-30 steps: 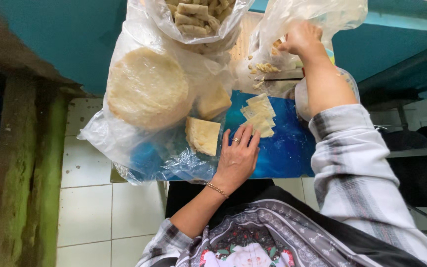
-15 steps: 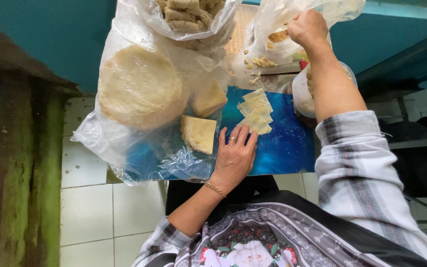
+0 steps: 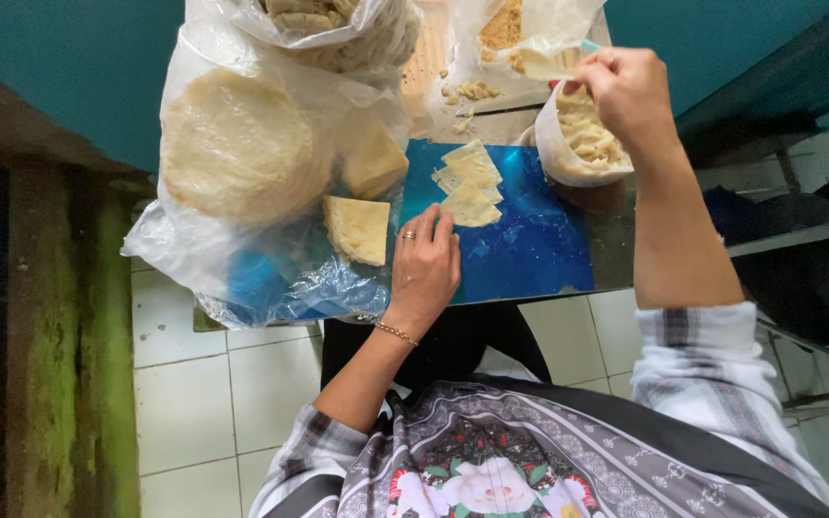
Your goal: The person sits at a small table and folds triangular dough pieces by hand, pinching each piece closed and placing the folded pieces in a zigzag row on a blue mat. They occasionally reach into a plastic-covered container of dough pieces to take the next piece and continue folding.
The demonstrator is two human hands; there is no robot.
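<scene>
1. Your left hand [image 3: 426,271] lies flat on the blue board [image 3: 530,249], palm down and fingers loosely spread. It holds nothing. There is a ring on one finger and a thin bracelet [image 3: 396,333] on the wrist.
2. The fingertips of this hand touch the nearest pale triangle piece of the small pile of wrappers [image 3: 470,182], which rests on the board just beyond the fingers.
3. Just to the left of your left hand, a pale square slab [image 3: 358,228] lies on the edge of a clear plastic bag [image 3: 271,278]. Further left and beyond it, inside the same bag, sits a thick round stack of sheets [image 3: 237,144].
4. Your right hand [image 3: 626,91] is raised above the bench, well apart from the left one. Its fingers are pressed together and pinch a small thin object [image 3: 544,65] with a pale front end. I cannot tell exactly what the object is.
5. Directly under and beside the right hand stands a small white bowl [image 3: 554,153] with pale filling [image 3: 592,139] inside.
6. Beyond both hands, more clear bags with pale pieces [image 3: 338,24] stand at the far side of the bench.
7. Below the bench you see white floor tiles [image 3: 184,403].
</scene>
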